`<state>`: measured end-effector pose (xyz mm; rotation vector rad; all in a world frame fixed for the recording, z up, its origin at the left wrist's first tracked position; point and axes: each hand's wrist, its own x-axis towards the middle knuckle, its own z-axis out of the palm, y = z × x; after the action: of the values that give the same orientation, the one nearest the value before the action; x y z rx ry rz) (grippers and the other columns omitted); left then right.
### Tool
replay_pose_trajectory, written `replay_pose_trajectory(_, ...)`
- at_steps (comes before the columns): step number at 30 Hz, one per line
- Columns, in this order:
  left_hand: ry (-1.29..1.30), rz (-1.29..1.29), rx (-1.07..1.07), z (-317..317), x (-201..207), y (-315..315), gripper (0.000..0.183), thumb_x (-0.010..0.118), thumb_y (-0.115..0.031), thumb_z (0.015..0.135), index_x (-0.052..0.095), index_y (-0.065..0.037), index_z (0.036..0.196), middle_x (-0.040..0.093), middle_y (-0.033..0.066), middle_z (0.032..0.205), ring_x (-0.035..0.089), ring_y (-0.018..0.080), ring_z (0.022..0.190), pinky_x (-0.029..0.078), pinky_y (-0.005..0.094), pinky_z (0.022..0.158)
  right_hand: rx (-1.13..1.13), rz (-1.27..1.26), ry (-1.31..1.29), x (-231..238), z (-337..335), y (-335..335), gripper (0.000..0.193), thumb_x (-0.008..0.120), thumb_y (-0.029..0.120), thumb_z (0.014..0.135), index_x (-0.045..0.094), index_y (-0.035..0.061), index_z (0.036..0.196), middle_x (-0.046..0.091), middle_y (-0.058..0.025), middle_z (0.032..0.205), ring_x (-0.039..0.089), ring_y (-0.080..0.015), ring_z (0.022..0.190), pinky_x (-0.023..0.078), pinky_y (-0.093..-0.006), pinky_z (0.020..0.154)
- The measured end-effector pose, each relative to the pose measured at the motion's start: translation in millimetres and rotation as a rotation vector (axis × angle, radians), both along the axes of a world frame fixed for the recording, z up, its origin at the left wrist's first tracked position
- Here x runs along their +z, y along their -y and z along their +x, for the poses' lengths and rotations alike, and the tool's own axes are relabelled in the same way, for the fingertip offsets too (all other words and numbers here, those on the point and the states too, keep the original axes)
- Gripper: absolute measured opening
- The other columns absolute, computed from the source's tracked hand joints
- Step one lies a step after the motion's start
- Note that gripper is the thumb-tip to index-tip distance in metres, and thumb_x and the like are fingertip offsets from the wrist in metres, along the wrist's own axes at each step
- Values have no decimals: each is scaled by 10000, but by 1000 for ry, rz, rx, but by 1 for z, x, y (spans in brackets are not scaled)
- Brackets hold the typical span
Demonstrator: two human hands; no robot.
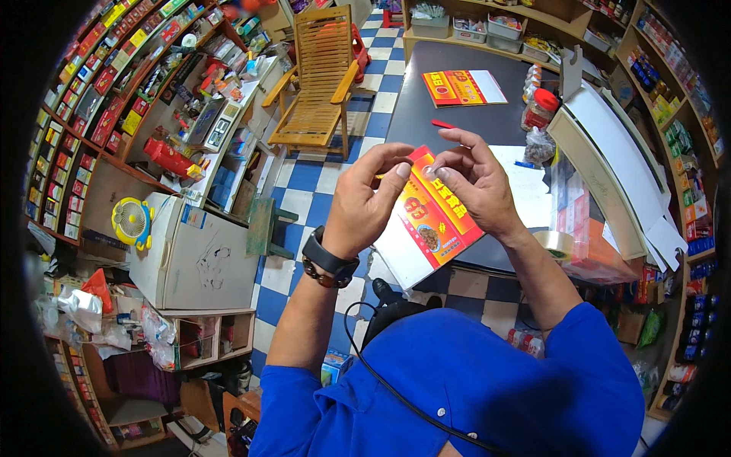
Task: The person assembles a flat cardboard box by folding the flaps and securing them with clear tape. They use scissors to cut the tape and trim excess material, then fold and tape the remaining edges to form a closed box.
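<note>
Bright even indoor light, soft faint shadows, mild glare on dark table point(457, 122), strong fisheye bending at rim, black vignette corners, centre sharp, edges soft

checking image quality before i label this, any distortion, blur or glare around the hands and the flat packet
Head view: strong fisheye, shelf edges bow toward the black rim; left hand, right hand and the red and yellow packet are sharp at centre; soft sheen on the dark table, no harsh shadows.

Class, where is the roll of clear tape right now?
In the head view, the tape roll lies at the near right edge of the dark table, just right of the right hand and beside stacked boxes.
</note>
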<state>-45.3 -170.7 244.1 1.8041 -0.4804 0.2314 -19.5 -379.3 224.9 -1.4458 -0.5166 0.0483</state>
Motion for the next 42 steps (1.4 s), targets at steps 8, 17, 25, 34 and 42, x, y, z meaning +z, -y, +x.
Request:
replay_pose_trajectory(8,-383,-424,-106,-5,-6,1,226,703,-99,932,620,-25,1128,696,61,1013,673,109,901,570,250,773,50,-10,119,-10,5,-9,414,610,27,955,504,74,1352,709,-92,1023,676,-135,966,532,-286,875)
replay_pose_trajectory(17,-180,-325,58,-12,0,16,233,683,2,910,595,-27,1124,668,37,966,651,92,877,540,234,773,129,210,-173,-18,3,-6,386,641,57,954,516,46,1318,707,-108,1032,674,-126,988,539,-268,862)
replay_pose_trajectory(25,143,-318,151,-23,-18,33,190,668,48,911,596,-25,1071,676,57,973,654,93,870,532,230,767,-43,364,-146,-16,-15,-14,250,675,53,940,553,45,1159,708,-107,1032,692,-131,930,573,-258,810)
replay_pose_trajectory(34,180,-438,166,-37,-38,43,160,645,73,919,594,-26,1034,666,88,978,651,132,885,537,258,807,139,644,-416,-16,-29,-14,236,645,0,931,536,38,1137,655,-90,1017,634,-135,970,518,-275,901)
replay_pose_trajectory(42,346,-359,248,-45,-41,55,146,646,90,908,625,-32,986,659,97,1025,644,148,919,552,288,831,-16,759,-295,-18,-32,-28,228,652,13,935,548,59,1133,620,-59,1018,612,-120,947,506,-257,882)
